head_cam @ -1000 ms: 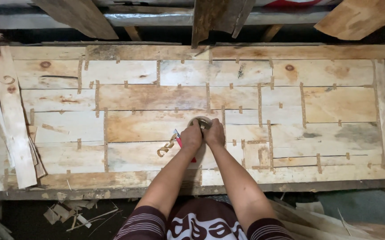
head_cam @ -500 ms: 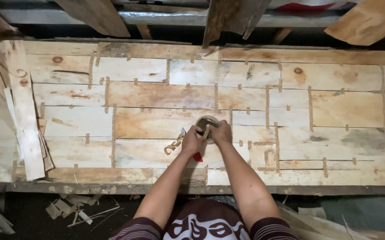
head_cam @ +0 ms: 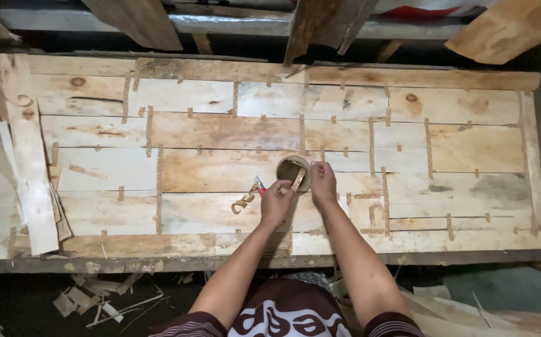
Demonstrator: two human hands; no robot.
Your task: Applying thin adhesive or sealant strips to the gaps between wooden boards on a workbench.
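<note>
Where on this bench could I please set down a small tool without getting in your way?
The right end of the veneer sheet is bare, between the hands and the right edge board. The upper left, above the curled tape strip, is free too. It is crowded around the tape roll, left hand and right hand.

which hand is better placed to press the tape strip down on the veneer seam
Probably the right hand: it rests beside the tape roll with nothing seen in it. The left hand pinches the pulled strip and also holds a small red tool.
</note>
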